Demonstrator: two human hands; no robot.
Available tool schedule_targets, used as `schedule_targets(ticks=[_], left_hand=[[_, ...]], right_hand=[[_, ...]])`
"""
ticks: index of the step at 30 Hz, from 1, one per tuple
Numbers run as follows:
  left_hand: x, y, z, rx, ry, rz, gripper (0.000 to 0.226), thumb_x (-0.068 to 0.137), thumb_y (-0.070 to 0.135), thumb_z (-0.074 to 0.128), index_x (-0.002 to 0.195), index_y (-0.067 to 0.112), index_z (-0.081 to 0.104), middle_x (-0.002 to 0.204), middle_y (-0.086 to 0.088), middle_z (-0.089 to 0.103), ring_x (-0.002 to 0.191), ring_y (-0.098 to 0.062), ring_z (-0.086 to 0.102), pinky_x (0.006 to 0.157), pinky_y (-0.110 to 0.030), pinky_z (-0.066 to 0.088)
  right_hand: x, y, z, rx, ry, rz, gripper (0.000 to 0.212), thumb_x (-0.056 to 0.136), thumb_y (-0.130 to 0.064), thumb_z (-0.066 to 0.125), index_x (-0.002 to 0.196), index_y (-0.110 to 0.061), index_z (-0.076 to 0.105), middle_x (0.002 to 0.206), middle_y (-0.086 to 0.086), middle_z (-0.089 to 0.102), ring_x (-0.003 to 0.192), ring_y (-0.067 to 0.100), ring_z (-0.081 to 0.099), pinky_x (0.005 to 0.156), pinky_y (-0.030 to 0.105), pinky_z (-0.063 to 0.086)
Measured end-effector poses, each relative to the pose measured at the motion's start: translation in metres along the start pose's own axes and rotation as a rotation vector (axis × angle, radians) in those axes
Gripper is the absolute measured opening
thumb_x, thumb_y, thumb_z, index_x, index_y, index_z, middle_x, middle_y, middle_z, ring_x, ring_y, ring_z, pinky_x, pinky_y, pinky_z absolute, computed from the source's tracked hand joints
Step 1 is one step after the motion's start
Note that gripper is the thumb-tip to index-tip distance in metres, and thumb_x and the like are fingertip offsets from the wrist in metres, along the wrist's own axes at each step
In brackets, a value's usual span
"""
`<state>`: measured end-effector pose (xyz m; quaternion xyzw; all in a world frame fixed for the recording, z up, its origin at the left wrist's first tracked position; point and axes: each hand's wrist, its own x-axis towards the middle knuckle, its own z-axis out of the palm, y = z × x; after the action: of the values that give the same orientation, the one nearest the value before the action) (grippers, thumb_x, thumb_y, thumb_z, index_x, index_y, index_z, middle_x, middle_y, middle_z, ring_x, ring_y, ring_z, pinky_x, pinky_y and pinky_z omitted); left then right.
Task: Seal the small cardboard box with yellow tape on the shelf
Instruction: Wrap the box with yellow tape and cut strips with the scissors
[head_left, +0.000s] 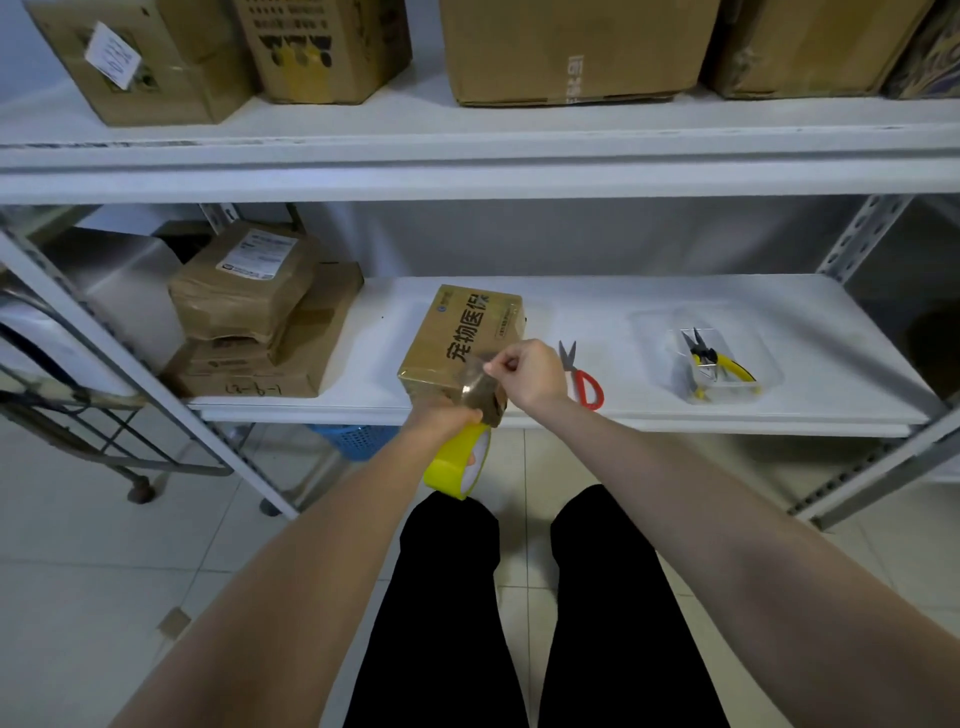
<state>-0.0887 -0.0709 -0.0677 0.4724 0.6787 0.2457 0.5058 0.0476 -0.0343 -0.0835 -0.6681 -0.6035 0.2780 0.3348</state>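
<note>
A small cardboard box (462, 338) with black printed characters lies on the white lower shelf (675, 415), close to its front edge. My left hand (441, 421) grips a yellow tape roll (457, 465) just below the shelf edge, in front of the box's near corner. My right hand (530, 371) pinches the free end of a tape strip (480, 389) pulled up from the roll, over the box's near right corner. The strip looks translucent brown against the box.
Red-handled scissors (582, 376) lie just right of my right hand. A clear plastic tray (763, 364) with yellow-handled pliers sits further right. Stacked parcels (249, 322) fill the shelf's left end. Larger cartons stand on the upper shelf. A blue basket (353, 439) sits under the shelf.
</note>
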Motion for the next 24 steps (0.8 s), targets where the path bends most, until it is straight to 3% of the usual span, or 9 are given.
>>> schedule_targets(ticks=[1,4,6,11,16,18,24], left_hand=[[0.002,-0.002,0.000,0.015,-0.006,-0.044,0.035,0.084,0.018,0.069,0.115,0.008,0.056,0.104,-0.011,0.063,0.085,-0.024,0.063,0.061,-0.029,0.057],[0.001,-0.005,-0.004,-0.033,-0.082,-0.246,0.026,0.088,0.033,0.065,0.083,0.012,0.050,0.067,-0.005,0.044,0.054,-0.014,0.047,0.030,-0.015,0.038],[0.007,-0.005,-0.004,-0.003,-0.119,-0.263,0.031,0.088,0.034,0.065,0.073,0.016,0.045,0.062,-0.002,0.039,0.044,-0.009,0.037,0.029,-0.014,0.031],[0.020,0.002,-0.015,0.120,-0.194,-0.269,0.022,0.088,0.039,0.064,0.086,0.021,0.053,0.065,0.002,0.039,0.048,-0.007,0.019,0.047,-0.016,0.024],[0.031,0.006,-0.017,0.252,-0.268,-0.305,0.022,0.089,0.045,0.060,0.079,0.027,0.053,0.058,0.005,0.029,0.041,-0.005,0.017,0.042,-0.017,0.022],[0.036,0.006,-0.017,0.316,-0.281,-0.316,0.022,0.089,0.045,0.061,0.085,0.024,0.053,0.056,0.005,0.028,0.035,-0.005,0.019,0.039,-0.016,0.021],[0.045,0.010,-0.015,0.385,-0.272,-0.332,0.026,0.089,0.045,0.060,0.101,0.023,0.053,0.059,0.005,0.029,0.044,-0.007,0.020,0.041,-0.016,0.021]], right_hand=[[0.000,0.001,0.000,0.006,0.016,0.001,0.009,0.084,-0.025,0.071,0.082,-0.018,0.076,0.088,0.000,0.073,0.083,0.016,0.067,0.073,0.030,0.054],[0.008,0.000,-0.002,0.008,0.052,-0.027,0.011,0.084,-0.025,0.072,0.085,-0.016,0.077,0.091,0.000,0.074,0.085,0.016,0.066,0.075,0.028,0.053],[0.014,0.001,-0.007,0.006,0.008,-0.052,0.012,0.083,-0.025,0.073,0.086,-0.014,0.077,0.092,0.000,0.074,0.086,0.014,0.065,0.077,0.028,0.053],[0.025,0.010,-0.011,0.075,-0.074,-0.058,0.012,0.080,-0.026,0.076,0.084,-0.015,0.077,0.085,-0.004,0.073,0.083,0.010,0.066,0.076,0.029,0.055],[0.030,0.013,-0.006,0.075,-0.083,-0.056,0.011,0.079,-0.026,0.076,0.083,-0.016,0.077,0.085,-0.004,0.073,0.083,0.011,0.066,0.079,0.036,0.057],[0.031,0.016,-0.005,0.061,-0.087,-0.042,0.011,0.079,-0.028,0.076,0.081,-0.017,0.078,0.084,-0.005,0.073,0.082,0.011,0.066,0.077,0.037,0.057],[0.030,0.014,-0.006,0.074,-0.071,-0.030,0.011,0.079,-0.028,0.076,0.082,-0.017,0.077,0.083,-0.005,0.073,0.081,0.009,0.066,0.076,0.035,0.057]])
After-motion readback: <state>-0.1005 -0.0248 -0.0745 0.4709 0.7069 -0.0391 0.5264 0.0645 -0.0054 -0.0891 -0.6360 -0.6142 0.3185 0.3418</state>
